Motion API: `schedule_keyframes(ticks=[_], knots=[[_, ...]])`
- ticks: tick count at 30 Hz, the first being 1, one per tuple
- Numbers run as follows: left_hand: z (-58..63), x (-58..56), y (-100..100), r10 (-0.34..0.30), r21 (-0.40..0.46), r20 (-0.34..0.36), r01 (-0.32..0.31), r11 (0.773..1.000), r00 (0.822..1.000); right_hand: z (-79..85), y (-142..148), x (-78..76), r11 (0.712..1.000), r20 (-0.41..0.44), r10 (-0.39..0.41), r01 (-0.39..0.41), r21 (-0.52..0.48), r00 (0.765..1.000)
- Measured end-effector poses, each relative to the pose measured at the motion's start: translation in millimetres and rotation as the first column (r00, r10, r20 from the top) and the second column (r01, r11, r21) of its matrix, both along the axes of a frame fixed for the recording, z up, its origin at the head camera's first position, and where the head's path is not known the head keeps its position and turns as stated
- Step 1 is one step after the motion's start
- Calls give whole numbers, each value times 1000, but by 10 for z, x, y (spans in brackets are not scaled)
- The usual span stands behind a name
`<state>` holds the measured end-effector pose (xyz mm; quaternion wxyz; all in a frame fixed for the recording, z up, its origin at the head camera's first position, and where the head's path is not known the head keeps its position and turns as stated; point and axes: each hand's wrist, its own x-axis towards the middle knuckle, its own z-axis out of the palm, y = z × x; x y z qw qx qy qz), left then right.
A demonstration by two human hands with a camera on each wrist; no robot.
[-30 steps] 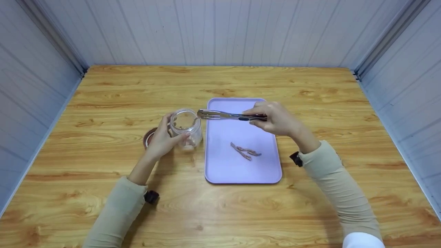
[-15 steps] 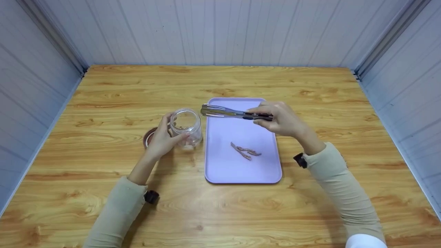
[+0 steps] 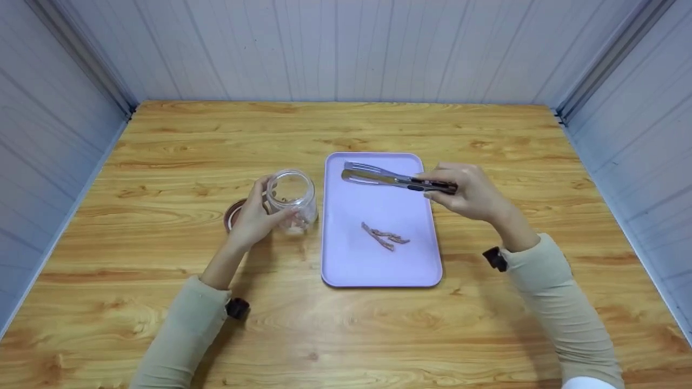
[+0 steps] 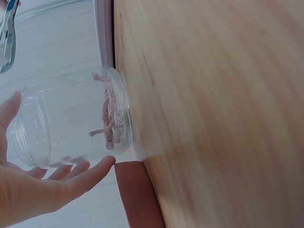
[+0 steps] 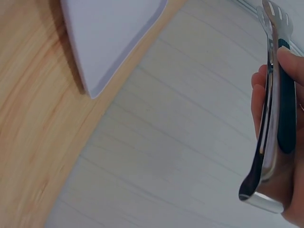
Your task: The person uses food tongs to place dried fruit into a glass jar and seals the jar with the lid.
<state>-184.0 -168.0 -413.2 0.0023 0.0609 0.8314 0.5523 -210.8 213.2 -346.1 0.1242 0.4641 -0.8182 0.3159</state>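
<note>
My left hand [image 3: 253, 222] grips a clear jar [image 3: 307, 212] that stands lidless and upright on the table. Several brownish dried strips [image 4: 111, 114] lie at its bottom in the left wrist view. In my right hand [image 3: 466, 193] are metal tongs [image 3: 397, 180] with dark grips, held above the far part of the lilac tray [image 3: 351, 265]. Their slotted ends are slightly apart, with nothing between them. A few more dried strips [image 3: 377, 238] rest on the tray's near half. The right wrist view shows the thumb pressing the dark grip.
A reddish-brown lid [image 3: 233, 214] lies on the wooden table [image 3: 303, 335] to the left of the jar, partly hidden by my left hand. Pale panelled walls [image 3: 335, 51] stand at the back and both sides.
My right hand has drawn the tongs rightward from the jar's mouth to above the tray. The strip at their tips a second ago is gone from them. My left hand and jar stay put.
</note>
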Motion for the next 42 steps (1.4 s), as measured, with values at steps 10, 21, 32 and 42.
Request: schedule_keyframes(ticks=[10, 21, 32, 42], knots=[[29, 16, -16, -26, -8, 30, 26, 1000, 999, -165, 279, 126, 999, 33, -29, 28, 31, 999], [19, 12, -9, -26, 1, 17, 26, 1000, 1000, -343, 502, 249, 995, 101, -80, 73, 73, 992], [13, 4, -2, -11, -14, 3, 11, 1000, 1000, -491, 672, 358, 990, 124, -108, 96, 103, 986], [12, 2, -6, -20, 14, 32, 19, 1000, 999, -619, 843, 451, 990, 161, -115, 100, 104, 980]])
